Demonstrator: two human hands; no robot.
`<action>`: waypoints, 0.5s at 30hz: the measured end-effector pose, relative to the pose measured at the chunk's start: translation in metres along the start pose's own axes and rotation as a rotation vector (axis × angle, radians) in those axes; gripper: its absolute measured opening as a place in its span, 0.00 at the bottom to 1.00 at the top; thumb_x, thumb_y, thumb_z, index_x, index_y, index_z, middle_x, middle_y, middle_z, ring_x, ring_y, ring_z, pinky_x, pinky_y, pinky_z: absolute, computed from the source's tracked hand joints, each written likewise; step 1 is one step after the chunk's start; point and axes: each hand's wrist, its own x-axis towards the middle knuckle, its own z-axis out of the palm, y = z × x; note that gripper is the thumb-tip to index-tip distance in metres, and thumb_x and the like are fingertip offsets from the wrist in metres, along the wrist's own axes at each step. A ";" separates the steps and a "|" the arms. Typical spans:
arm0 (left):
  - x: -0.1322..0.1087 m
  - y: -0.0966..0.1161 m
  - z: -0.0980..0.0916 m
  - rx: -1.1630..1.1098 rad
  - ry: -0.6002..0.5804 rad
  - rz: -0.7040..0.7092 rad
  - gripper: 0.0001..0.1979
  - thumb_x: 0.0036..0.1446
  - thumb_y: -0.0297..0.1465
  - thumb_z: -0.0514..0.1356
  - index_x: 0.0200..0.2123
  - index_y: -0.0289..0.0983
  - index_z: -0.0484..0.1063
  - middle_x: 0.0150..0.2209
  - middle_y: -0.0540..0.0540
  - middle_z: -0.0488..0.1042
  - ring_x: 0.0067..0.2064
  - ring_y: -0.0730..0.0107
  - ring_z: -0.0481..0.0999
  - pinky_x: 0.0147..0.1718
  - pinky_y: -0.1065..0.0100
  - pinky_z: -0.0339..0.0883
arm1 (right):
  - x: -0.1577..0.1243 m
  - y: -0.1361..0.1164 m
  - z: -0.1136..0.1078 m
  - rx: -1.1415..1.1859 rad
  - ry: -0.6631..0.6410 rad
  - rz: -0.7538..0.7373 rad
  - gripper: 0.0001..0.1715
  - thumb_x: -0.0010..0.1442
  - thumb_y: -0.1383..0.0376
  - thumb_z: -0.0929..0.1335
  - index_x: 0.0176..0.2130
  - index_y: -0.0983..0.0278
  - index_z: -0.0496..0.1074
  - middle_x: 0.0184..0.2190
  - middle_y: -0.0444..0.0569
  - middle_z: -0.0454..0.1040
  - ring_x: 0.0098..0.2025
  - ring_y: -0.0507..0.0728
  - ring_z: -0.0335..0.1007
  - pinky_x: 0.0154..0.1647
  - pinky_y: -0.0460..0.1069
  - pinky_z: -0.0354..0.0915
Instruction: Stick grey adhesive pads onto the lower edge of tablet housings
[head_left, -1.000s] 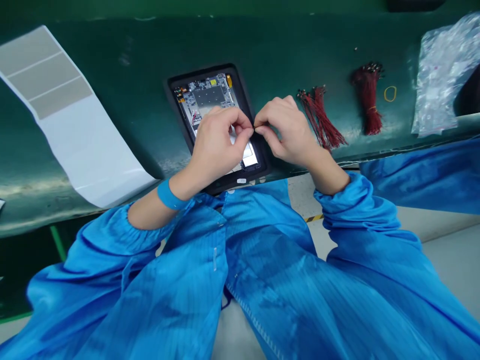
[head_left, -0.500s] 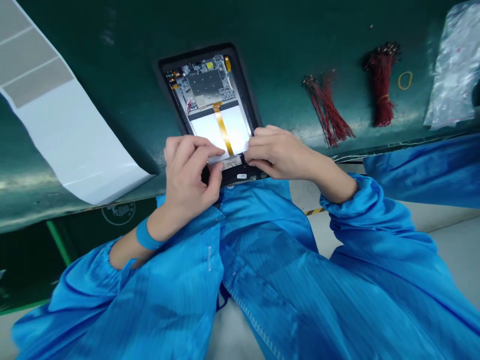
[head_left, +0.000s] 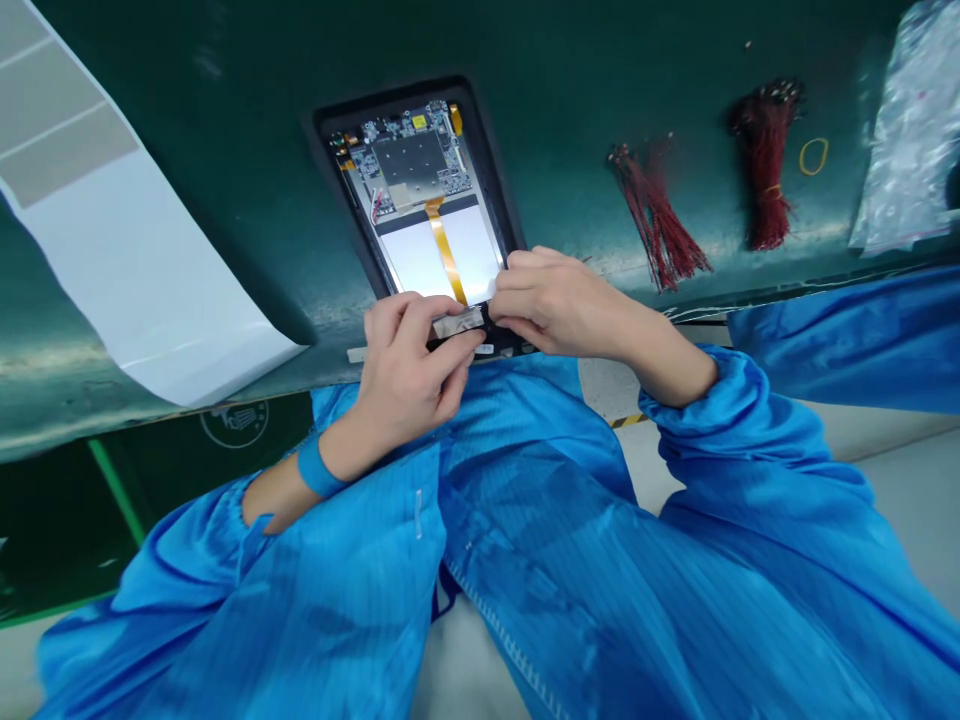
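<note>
The opened tablet lay on the green surface in front of the person, circuit board at its far end and an orange ribbon cable running towards its near end. The left hand was at the near end, thumb and forefinger parted around a silvery strip. The right hand was at the near right corner, fingers curled close together; whether they gripped anything could not be determined. Two red wire bundles lay to the right, a yellow rubber band beside the farther one.
</note>
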 end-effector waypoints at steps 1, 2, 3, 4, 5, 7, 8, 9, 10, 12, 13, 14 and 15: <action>0.000 0.000 0.001 -0.009 -0.006 0.006 0.14 0.65 0.29 0.64 0.51 0.47 0.83 0.58 0.37 0.77 0.59 0.41 0.72 0.55 0.40 0.67 | 0.000 0.000 0.000 -0.010 0.005 -0.008 0.13 0.76 0.68 0.63 0.41 0.61 0.75 0.37 0.49 0.76 0.42 0.60 0.60 0.43 0.55 0.52; 0.000 0.000 0.002 -0.012 -0.016 0.010 0.15 0.65 0.28 0.64 0.52 0.47 0.83 0.59 0.37 0.77 0.59 0.41 0.71 0.55 0.40 0.66 | 0.000 -0.001 0.000 -0.020 0.010 -0.017 0.13 0.77 0.67 0.63 0.40 0.61 0.75 0.37 0.49 0.75 0.42 0.60 0.60 0.42 0.55 0.52; 0.000 -0.001 0.003 -0.009 -0.031 0.014 0.16 0.66 0.29 0.64 0.53 0.48 0.83 0.59 0.37 0.77 0.59 0.40 0.71 0.55 0.39 0.65 | -0.001 -0.002 0.000 -0.031 0.012 -0.025 0.14 0.77 0.67 0.63 0.40 0.61 0.75 0.37 0.49 0.75 0.42 0.60 0.60 0.42 0.55 0.51; 0.000 -0.001 0.003 0.000 -0.046 0.018 0.16 0.66 0.29 0.64 0.54 0.48 0.83 0.60 0.36 0.77 0.59 0.40 0.71 0.55 0.39 0.65 | -0.001 -0.003 -0.001 -0.044 0.010 -0.029 0.14 0.77 0.67 0.63 0.40 0.61 0.75 0.37 0.49 0.75 0.42 0.60 0.60 0.42 0.55 0.51; 0.001 -0.002 0.004 0.012 -0.057 0.025 0.16 0.66 0.29 0.64 0.55 0.47 0.83 0.60 0.36 0.77 0.59 0.39 0.71 0.55 0.38 0.64 | -0.001 -0.004 -0.001 -0.058 0.007 -0.028 0.14 0.77 0.67 0.63 0.40 0.61 0.75 0.37 0.49 0.75 0.42 0.60 0.60 0.42 0.55 0.50; 0.002 -0.001 0.006 0.041 -0.063 0.047 0.16 0.67 0.29 0.64 0.55 0.46 0.83 0.62 0.35 0.77 0.60 0.38 0.71 0.55 0.38 0.64 | -0.001 -0.005 -0.002 -0.082 0.007 -0.016 0.15 0.78 0.67 0.62 0.40 0.61 0.75 0.38 0.50 0.75 0.43 0.60 0.60 0.42 0.55 0.49; 0.003 0.000 0.007 0.057 -0.055 0.063 0.16 0.67 0.29 0.64 0.56 0.45 0.83 0.62 0.35 0.76 0.61 0.38 0.72 0.55 0.38 0.64 | -0.002 -0.006 -0.002 -0.090 0.012 -0.003 0.15 0.78 0.67 0.62 0.40 0.61 0.75 0.38 0.50 0.76 0.43 0.60 0.60 0.42 0.55 0.48; 0.003 0.002 0.008 0.074 -0.045 0.082 0.15 0.68 0.29 0.64 0.56 0.43 0.83 0.62 0.34 0.77 0.62 0.38 0.72 0.55 0.39 0.65 | -0.002 -0.006 -0.002 -0.093 0.020 0.010 0.15 0.78 0.67 0.62 0.41 0.62 0.75 0.38 0.51 0.76 0.43 0.61 0.61 0.42 0.55 0.48; 0.004 0.004 0.008 0.089 -0.037 0.101 0.15 0.68 0.29 0.64 0.56 0.42 0.82 0.62 0.34 0.77 0.62 0.38 0.72 0.55 0.39 0.65 | -0.003 -0.005 -0.001 -0.090 0.034 0.020 0.13 0.77 0.67 0.63 0.43 0.62 0.75 0.39 0.51 0.76 0.43 0.61 0.61 0.42 0.55 0.49; 0.003 0.010 0.008 0.116 -0.050 0.133 0.15 0.69 0.29 0.63 0.56 0.41 0.82 0.61 0.33 0.78 0.62 0.39 0.73 0.56 0.41 0.65 | -0.005 -0.003 0.001 -0.060 0.072 0.032 0.09 0.75 0.67 0.64 0.46 0.62 0.75 0.40 0.52 0.77 0.44 0.61 0.61 0.43 0.55 0.50; 0.003 0.012 0.006 0.125 -0.071 0.144 0.15 0.70 0.30 0.63 0.57 0.40 0.81 0.61 0.33 0.78 0.62 0.40 0.73 0.56 0.41 0.65 | -0.006 -0.001 0.004 -0.036 0.098 0.031 0.08 0.74 0.66 0.65 0.47 0.62 0.75 0.40 0.52 0.77 0.44 0.62 0.62 0.43 0.55 0.51; 0.003 0.013 0.004 0.129 -0.097 0.149 0.15 0.70 0.30 0.63 0.57 0.40 0.81 0.61 0.33 0.78 0.63 0.40 0.73 0.56 0.41 0.65 | -0.007 0.000 0.007 -0.012 0.132 0.023 0.08 0.74 0.65 0.66 0.47 0.62 0.75 0.40 0.52 0.77 0.43 0.62 0.62 0.43 0.55 0.52; 0.004 0.012 -0.001 0.129 -0.119 0.148 0.15 0.71 0.31 0.63 0.58 0.41 0.81 0.62 0.34 0.78 0.63 0.40 0.72 0.56 0.41 0.65 | -0.007 0.001 0.012 0.003 0.172 0.014 0.08 0.74 0.63 0.66 0.46 0.63 0.75 0.39 0.52 0.76 0.42 0.62 0.62 0.43 0.55 0.53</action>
